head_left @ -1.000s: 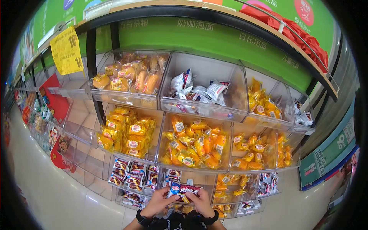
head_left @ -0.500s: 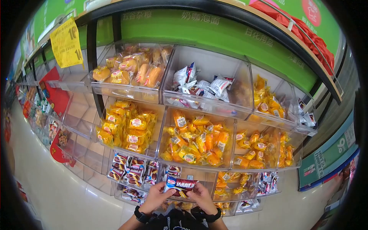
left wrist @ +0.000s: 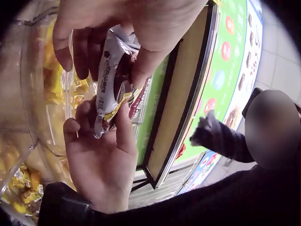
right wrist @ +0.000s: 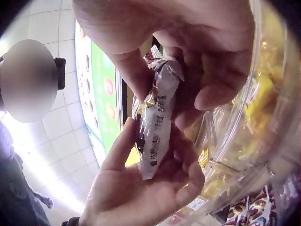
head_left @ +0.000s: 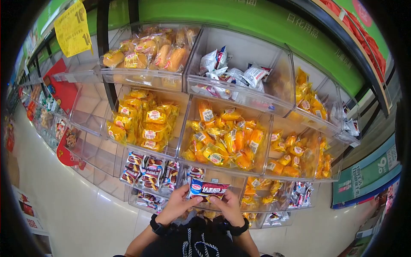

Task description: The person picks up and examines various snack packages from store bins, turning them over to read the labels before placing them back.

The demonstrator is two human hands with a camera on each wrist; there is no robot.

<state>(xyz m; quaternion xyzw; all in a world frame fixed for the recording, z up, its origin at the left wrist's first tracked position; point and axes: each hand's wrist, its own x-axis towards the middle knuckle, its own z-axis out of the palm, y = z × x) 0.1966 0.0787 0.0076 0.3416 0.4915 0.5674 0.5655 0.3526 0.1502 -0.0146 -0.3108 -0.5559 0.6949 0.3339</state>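
Note:
A dark red, blue and white snack packet point(head_left: 208, 189) is held level by its two ends, low in the head view. The left hand point(head_left: 177, 204) grips its left end and the right hand point(head_left: 230, 208) its right end, thumbs on the near side. In the left wrist view, the left hand point(left wrist: 127, 28) is above and the right hand point(left wrist: 101, 165) below, with the packet's silver-white underside point(left wrist: 107, 89) between them. Printed small characters show on that underside point(right wrist: 157, 127) in the right wrist view, between the right hand point(right wrist: 178, 42) and the left hand point(right wrist: 141, 188).
Clear shelf bins hold bagged buns point(head_left: 147, 49), silver packets point(head_left: 254, 76), yellow packets point(head_left: 227, 139) and similar dark red packets point(head_left: 150, 171). A yellow price sign point(head_left: 72, 30) hangs at the upper left, and a green display box point(head_left: 364, 171) stands at the right.
The head view has tilted down, so the shelves sit higher in it and more of the black clothing shows. Both hands keep hold of the packet, which appears slightly higher with its printed face plainer.

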